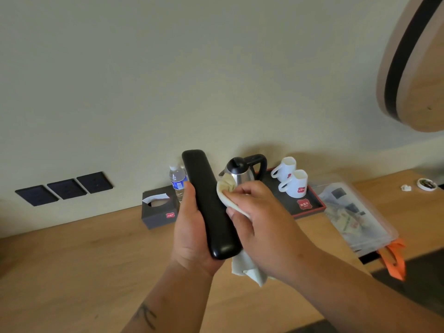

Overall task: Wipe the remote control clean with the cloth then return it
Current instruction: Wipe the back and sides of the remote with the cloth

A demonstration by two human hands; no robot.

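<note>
My left hand point(189, 234) grips a long black remote control point(209, 205) from below and holds it nearly upright above the wooden desk, its smooth back facing me. My right hand point(259, 227) holds a pale cream cloth point(228, 191) bunched in its fingers and presses it against the remote's right edge. A loose end of the cloth point(249, 270) hangs below that hand. The remote's button side is hidden.
On the wooden desk point(72, 260) by the wall stand a dark tissue box point(158, 207), a water bottle point(178, 181), a kettle point(242, 169) and two white mugs point(293, 183) on a black tray point(310, 207). A clear plastic folder point(353, 212) lies at the right. A round wooden panel point(420, 68) hangs top right.
</note>
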